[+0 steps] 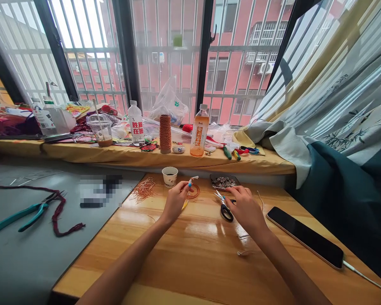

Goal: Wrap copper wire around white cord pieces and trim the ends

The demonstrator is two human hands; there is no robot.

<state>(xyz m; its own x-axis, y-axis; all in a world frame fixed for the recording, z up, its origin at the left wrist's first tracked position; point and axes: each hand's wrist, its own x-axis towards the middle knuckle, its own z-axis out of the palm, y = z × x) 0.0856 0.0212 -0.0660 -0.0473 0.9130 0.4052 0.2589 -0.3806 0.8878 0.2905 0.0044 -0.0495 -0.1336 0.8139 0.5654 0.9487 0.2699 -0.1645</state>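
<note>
My left hand (pixel 175 200) is raised over the wooden table (pixel 190 258), its fingers pinched on a small blue-and-white piece (pixel 191 181) tied to a coil of orange cord (pixel 193 192). My right hand (pixel 245 207) reaches down beside the scissors (pixel 224 205), fingers curled near the black handles and touching them or nearly so; I cannot tell whether it grips them. A small tray of dark beads (pixel 224 182) lies just beyond the scissors.
A paper cup (pixel 169 176), loose orange cord scraps (pixel 144 189), a phone on a cable (pixel 305 236). Teal pliers (pixel 19 215) and dark red cord (pixel 59 212) lie on the grey table. The window ledge holds bottles (pixel 199 131), an orange cord spool (pixel 165 133) and clutter.
</note>
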